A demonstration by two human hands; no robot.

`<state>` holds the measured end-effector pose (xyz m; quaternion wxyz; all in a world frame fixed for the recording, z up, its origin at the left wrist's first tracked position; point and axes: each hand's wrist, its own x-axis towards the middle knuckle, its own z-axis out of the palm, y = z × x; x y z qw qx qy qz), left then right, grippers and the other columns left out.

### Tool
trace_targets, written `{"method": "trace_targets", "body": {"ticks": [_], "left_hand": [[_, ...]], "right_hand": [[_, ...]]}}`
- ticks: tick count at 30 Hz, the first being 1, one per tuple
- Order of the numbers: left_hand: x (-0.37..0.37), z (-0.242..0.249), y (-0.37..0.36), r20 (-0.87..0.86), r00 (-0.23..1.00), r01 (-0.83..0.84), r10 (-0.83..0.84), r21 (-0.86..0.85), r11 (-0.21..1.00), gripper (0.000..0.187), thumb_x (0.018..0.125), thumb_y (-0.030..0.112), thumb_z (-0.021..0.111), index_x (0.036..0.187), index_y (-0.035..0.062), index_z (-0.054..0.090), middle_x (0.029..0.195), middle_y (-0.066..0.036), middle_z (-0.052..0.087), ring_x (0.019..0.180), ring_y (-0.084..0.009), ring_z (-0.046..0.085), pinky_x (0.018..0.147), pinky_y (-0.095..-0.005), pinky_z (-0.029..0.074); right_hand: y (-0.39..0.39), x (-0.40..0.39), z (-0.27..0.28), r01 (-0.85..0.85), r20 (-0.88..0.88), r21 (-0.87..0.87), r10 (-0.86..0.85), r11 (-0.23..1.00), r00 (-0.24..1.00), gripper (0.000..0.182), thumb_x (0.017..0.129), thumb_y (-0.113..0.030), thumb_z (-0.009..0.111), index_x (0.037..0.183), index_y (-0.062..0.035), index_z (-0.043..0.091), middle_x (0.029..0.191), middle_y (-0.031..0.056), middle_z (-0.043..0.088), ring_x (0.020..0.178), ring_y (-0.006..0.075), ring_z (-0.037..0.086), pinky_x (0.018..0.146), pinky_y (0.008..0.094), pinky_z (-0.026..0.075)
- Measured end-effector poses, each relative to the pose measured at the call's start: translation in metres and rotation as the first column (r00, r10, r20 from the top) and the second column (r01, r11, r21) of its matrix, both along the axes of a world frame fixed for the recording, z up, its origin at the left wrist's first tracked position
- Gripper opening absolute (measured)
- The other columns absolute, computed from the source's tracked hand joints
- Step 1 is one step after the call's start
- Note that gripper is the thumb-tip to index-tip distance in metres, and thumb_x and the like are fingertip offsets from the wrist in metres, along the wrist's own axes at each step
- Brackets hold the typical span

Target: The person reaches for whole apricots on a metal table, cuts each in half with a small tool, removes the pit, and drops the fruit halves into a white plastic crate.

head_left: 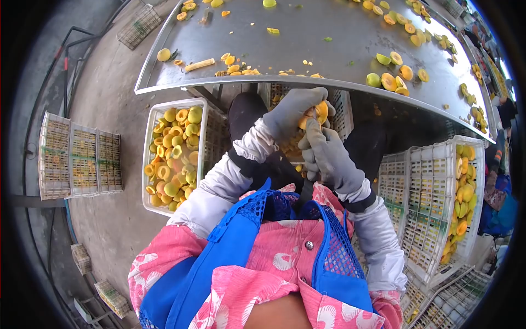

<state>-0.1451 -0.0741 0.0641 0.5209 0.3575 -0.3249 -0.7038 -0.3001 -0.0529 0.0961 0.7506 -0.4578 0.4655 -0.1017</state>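
Note:
Both hands wear grey gloves and meet just below the near edge of a metal table (307, 49). My left hand (296, 112) is closed around an orange-yellow fruit (321, 112), which looks split open. Against the fruit's lower side, my right hand (329, 153) has its fingers bent and pressed together; whatever it grips is too small to make out. Beneath the hands, partly hidden by them, is a crate (342, 112) holding fruit pieces.
A white crate (204, 137) full of halved fruit stands on the left. Stacked crates (433, 203) rise on the right, with more crates (70, 156) at far left. Halved fruits (389, 81) and a wooden-handled tool (200, 65) lie on the table. People (496, 203) are at the far right.

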Motion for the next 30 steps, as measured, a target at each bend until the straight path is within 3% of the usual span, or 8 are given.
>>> {"method": "trace_targets", "body": {"ticks": [3,6,10,12,15,22,28,30], "left_hand": [[-0.012,-0.012,-0.006,0.552,0.768,-0.277,0.324,-0.17,0.946,0.04,0.092,0.037,0.062,0.088,-0.0016,0.069,0.074,-0.007,0.065,0.063,-0.0137,0.06,0.061,-0.027,0.05],[-0.019,-0.002,0.008,0.185,0.922,-0.337,0.341,-0.057,0.94,0.035,0.094,0.032,0.058,0.087,-0.0017,0.067,0.075,-0.007,0.064,0.065,-0.0113,0.06,0.061,-0.0247,0.049],[-0.007,-0.01,0.005,0.174,0.974,-0.182,0.144,0.221,0.958,0.038,0.091,0.034,0.065,0.087,-0.0044,0.068,0.074,-0.005,0.066,0.065,-0.0087,0.056,0.06,-0.0262,0.047],[-0.009,-0.013,0.001,0.509,0.83,-0.28,0.228,0.027,0.96,0.032,0.094,0.03,0.058,0.091,-0.0001,0.067,0.076,-0.007,0.065,0.067,-0.0107,0.06,0.063,-0.0252,0.049],[-0.016,-0.016,0.006,0.557,0.667,-0.363,0.495,-0.338,0.868,0.033,0.095,0.03,0.056,0.094,-0.0011,0.067,0.077,-0.008,0.066,0.069,-0.0111,0.06,0.064,-0.0243,0.048],[-0.012,-0.015,-0.003,-0.099,0.973,-0.217,0.207,-0.106,0.97,0.041,0.098,0.033,0.047,0.096,-0.0027,0.066,0.075,-0.014,0.067,0.069,-0.0152,0.063,0.065,-0.0265,0.051],[-0.015,-0.034,-0.007,0.306,0.902,-0.244,0.305,-0.22,0.944,0.038,0.096,0.033,0.053,0.088,-0.0001,0.07,0.075,-0.009,0.066,0.069,-0.0132,0.062,0.064,-0.0263,0.05],[-0.014,-0.035,-0.007,0.125,0.935,-0.276,0.331,-0.326,0.904,0.033,0.095,0.028,0.056,0.084,0.001,0.071,0.081,-0.005,0.066,0.072,-0.0092,0.06,0.067,-0.0235,0.048]], "right_hand": [[-0.004,0.0,-0.002,0.017,0.079,0.167,-0.031,0.986,0.996,0.051,0.096,-0.054,0.044,0.088,-0.0041,0.051,0.057,-0.0028,0.041,0.04,0.0075,0.036,0.039,0.0295,0.041],[-0.007,0.001,0.002,-0.023,0.159,0.307,-0.028,0.952,0.987,0.049,0.097,-0.058,0.041,0.087,-0.0096,0.044,0.054,-0.0056,0.032,0.04,0.0064,0.029,0.038,0.0258,0.031],[0.003,0.004,-0.001,-0.018,0.086,0.207,0.0,0.978,0.996,0.049,0.097,-0.059,0.041,0.087,-0.0115,0.045,0.054,-0.0071,0.029,0.041,0.0052,0.027,0.039,0.0241,0.026],[0.001,0.006,-0.001,-0.009,0.085,0.24,-0.011,0.971,0.996,0.049,0.097,-0.06,0.041,0.087,-0.0121,0.045,0.054,-0.0078,0.028,0.041,0.0046,0.027,0.038,0.0233,0.025],[-0.005,0.004,-0.007,-0.052,0.237,0.432,-0.057,0.9,0.97,0.047,0.097,-0.059,0.04,0.086,-0.0137,0.046,0.054,-0.0091,0.025,0.041,0.0034,0.023,0.037,0.0226,0.022],[-0.006,0.003,-0.011,-0.116,0.474,0.359,-0.074,0.926,0.878,0.047,0.097,-0.061,0.041,0.079,-0.017,0.044,0.056,-0.0086,0.023,0.041,0.0041,0.019,0.037,0.0219,0.019],[-0.016,-0.003,-0.03,-0.284,0.541,0.584,-0.105,0.76,0.834,0.044,0.101,-0.054,0.035,0.082,-0.0158,0.045,0.054,-0.0088,0.027,0.037,0.0027,0.02,0.031,0.0189,0.017],[-0.018,0.0,-0.048,-0.438,0.711,0.568,-0.147,0.696,0.688,0.045,0.1,-0.057,0.035,0.079,-0.0178,0.042,0.053,-0.0099,0.026,0.035,0.0029,0.017,0.031,0.0195,0.018]]}}
